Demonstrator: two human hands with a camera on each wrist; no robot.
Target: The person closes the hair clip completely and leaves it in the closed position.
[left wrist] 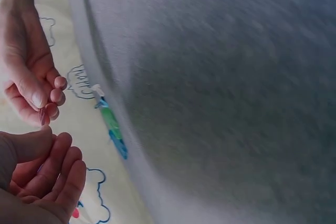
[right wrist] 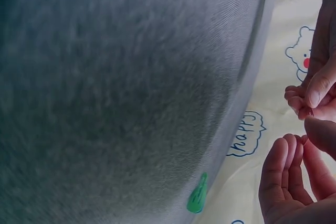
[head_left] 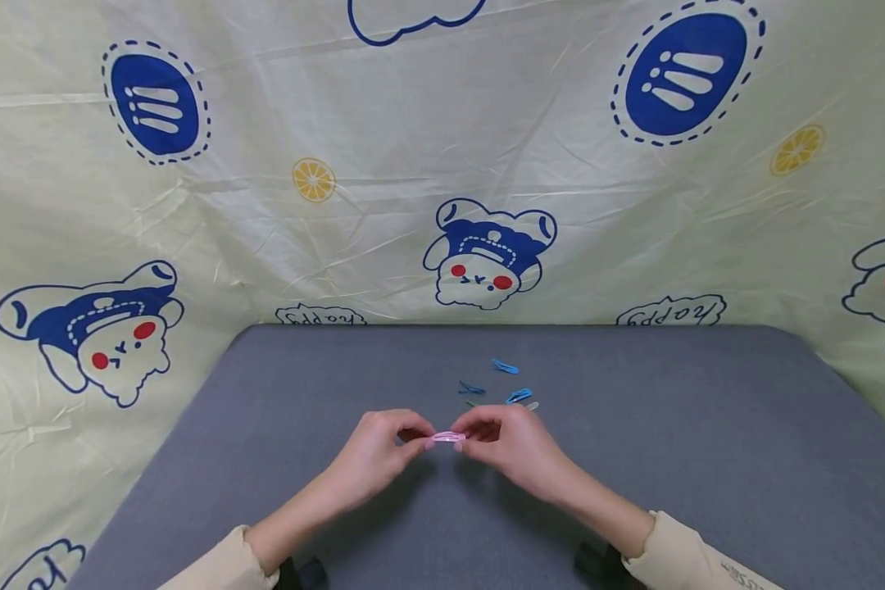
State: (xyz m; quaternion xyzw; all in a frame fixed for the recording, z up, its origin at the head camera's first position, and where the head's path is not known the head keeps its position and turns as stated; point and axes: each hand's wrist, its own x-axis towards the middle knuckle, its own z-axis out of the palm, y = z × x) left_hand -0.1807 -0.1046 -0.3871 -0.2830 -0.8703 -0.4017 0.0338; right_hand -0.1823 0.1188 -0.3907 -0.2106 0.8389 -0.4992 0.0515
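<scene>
A pink hair clip (head_left: pixel 448 437) is held up between both hands over the grey table. My left hand (head_left: pixel 376 451) pinches its left end between thumb and forefinger, and my right hand (head_left: pixel 515 449) pinches the right end the same way. In the left wrist view, my left hand (left wrist: pixel 42 174) is in front, with the right hand (left wrist: pixel 31 66) facing it and the clip's thin edge showing between the fingertips. The right wrist view shows my right hand (right wrist: pixel 299 177) below the left hand (right wrist: pixel 320 87), the clip mostly hidden by the fingers.
Beyond the hands lie a blue hair clip (head_left: pixel 505 366), a dark blue one (head_left: pixel 472 388) and another blue one (head_left: pixel 519 396). A green clip (right wrist: pixel 198 195) lies near them, partly covered in the head view. A printed cloth (head_left: pixel 383 246) hangs behind the grey table (head_left: pixel 671 426).
</scene>
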